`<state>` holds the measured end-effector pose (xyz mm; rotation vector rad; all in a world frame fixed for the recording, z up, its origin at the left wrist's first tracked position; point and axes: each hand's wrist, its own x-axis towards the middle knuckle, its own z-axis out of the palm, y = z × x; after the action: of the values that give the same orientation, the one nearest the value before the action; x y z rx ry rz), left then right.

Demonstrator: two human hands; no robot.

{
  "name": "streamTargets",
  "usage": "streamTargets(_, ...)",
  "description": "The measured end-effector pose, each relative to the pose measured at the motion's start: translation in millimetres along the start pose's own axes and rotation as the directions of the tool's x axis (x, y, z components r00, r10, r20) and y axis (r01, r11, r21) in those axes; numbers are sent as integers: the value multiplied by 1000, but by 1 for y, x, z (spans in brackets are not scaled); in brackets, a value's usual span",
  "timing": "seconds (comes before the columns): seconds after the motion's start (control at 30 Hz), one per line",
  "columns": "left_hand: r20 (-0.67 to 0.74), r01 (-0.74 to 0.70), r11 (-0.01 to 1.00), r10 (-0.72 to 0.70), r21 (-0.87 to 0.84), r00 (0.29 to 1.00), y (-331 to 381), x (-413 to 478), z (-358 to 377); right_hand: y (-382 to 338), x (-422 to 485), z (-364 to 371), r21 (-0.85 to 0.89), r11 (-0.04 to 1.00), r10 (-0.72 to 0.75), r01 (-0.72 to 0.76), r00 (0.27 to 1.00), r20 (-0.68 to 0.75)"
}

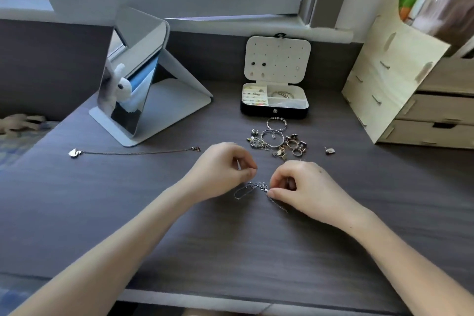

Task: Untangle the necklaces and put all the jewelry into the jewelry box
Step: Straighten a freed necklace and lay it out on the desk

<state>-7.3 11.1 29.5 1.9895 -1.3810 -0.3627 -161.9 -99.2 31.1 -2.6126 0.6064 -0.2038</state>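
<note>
While both hands pinch a tangled silver chain (254,186) on the desk (230,251), the jewelry box (274,108) stands open behind them.
With fingers curled, the left hand (220,167) and the right hand (301,185) nip the knot from either side. A pile of rings and bangles (277,141) lies between the hands and the box; a swan necklace (136,153) lies stretched out well to the left, near a mirror (128,100).

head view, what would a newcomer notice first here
The left hand and right hand pinch a tangled silver chain in the middle of the desk. Just beyond, a jewelry pile of rings and bangles lies before the open jewelry box. A swan-pendant necklace lies stretched out at left.
</note>
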Motion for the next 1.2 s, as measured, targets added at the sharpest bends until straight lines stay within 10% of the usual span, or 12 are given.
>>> streamTargets(1.2,15,-20,900,30,-435,999,56,-3,-33,-38,-5,-71,61,973,-189,224,917,-352)
